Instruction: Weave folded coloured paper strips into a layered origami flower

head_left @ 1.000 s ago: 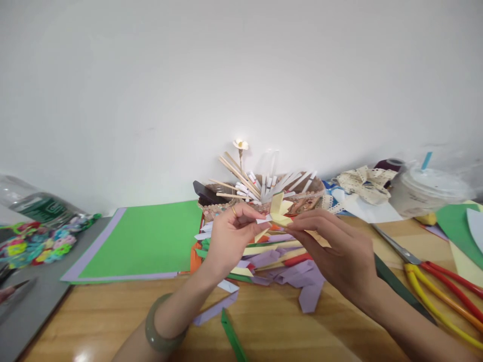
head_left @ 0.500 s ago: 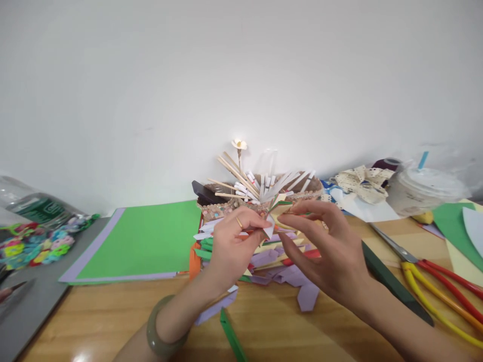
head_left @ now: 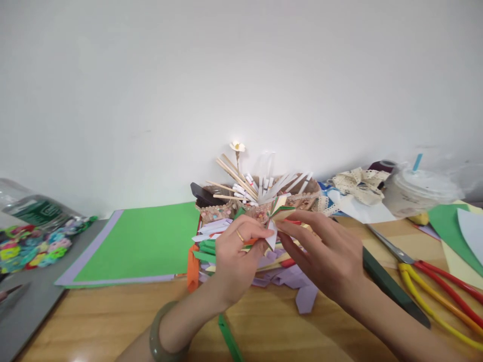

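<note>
My left hand [head_left: 237, 256] and right hand [head_left: 328, 261] pinch the folded paper piece [head_left: 278, 215], fingertips closed on it. I'd press right beside each grip so the layers stay aligned.

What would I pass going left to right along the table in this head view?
From the left: colourful bead pile, green sheet, left hand, folded paper piece, right hand, red and yellow scissors.

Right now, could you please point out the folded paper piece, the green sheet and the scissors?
folded paper piece [head_left: 279, 210], head view, on its yellow flap.
green sheet [head_left: 143, 241], head view, middle of its face.
scissors [head_left: 388, 243], head view, on the metal blade.
</note>
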Demonstrator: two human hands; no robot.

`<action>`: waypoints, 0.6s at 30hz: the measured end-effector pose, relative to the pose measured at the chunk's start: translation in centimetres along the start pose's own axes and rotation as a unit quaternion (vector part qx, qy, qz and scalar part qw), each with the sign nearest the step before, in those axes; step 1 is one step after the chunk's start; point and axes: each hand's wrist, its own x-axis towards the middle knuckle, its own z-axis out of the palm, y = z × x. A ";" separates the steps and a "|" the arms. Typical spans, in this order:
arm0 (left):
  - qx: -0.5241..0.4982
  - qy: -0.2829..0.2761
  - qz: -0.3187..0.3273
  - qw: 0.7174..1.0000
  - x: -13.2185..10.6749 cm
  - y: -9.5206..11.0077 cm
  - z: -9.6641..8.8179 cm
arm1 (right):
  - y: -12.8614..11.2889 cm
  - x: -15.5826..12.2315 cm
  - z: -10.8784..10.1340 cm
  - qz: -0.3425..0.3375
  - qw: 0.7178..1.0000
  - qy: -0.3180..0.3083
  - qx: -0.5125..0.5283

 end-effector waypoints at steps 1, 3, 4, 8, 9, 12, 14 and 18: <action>-0.015 0.006 -0.014 1.000 0.0 -0.1 -0.1 | 0.1 -0.1 0.0 0.003 1.000 -0.008 0.008; -0.047 0.022 -0.054 0.997 0.2 -0.1 -0.2 | 0.2 -0.2 -0.1 0.013 0.999 -0.024 0.030; -0.064 0.028 -0.077 0.995 0.4 0.0 -0.3 | 0.3 -0.2 -0.1 0.018 0.998 -0.028 0.044; -0.128 0.028 -0.162 0.978 1.3 0.4 -0.4 | 0.3 0.0 -0.2 0.033 0.995 -0.022 0.091; -0.141 0.030 -0.180 0.973 1.5 0.6 -0.4 | 0.2 0.1 -0.2 0.034 0.994 -0.014 0.103; -0.169 0.028 -0.236 0.956 1.9 0.7 -0.4 | 0.1 0.3 -0.3 0.031 0.989 0.005 0.142; -0.179 0.022 -0.273 0.945 2.0 0.6 -0.5 | 0.2 0.4 -0.3 0.028 0.986 0.011 0.164; -0.196 0.005 -0.314 0.929 2.1 0.3 -0.8 | 0.7 0.4 -0.3 0.018 0.984 0.006 0.175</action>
